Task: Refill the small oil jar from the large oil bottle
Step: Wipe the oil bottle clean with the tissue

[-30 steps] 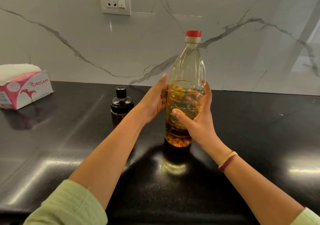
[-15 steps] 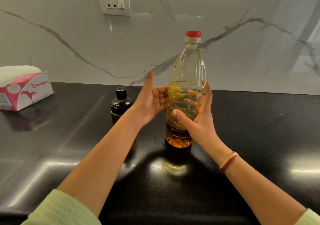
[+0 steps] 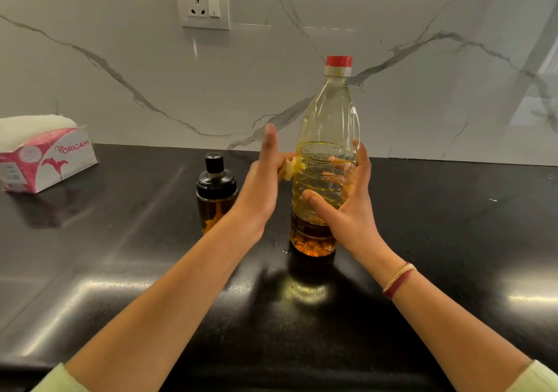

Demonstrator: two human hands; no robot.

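moved: left hand [image 3: 259, 192] pulled back off the bottle [image 3: 327, 120], fingers straight
right hand [image 3: 353, 210]: fingers gripped the bottle
jar [image 3: 216, 186]: capped, just left

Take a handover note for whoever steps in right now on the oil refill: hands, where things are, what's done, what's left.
Right hand: grips the large oil bottle at its middle.
Left hand: open, beside the bottle's left side; contact unclear.
Bottle: upright on the black counter, red cap on, about half full.
Small oil jar: upright left of the bottle, black lid on, some oil inside.
Done: both set out; both closed, no pouring yet.
Left: uncap bottle, open jar, pour, close both.
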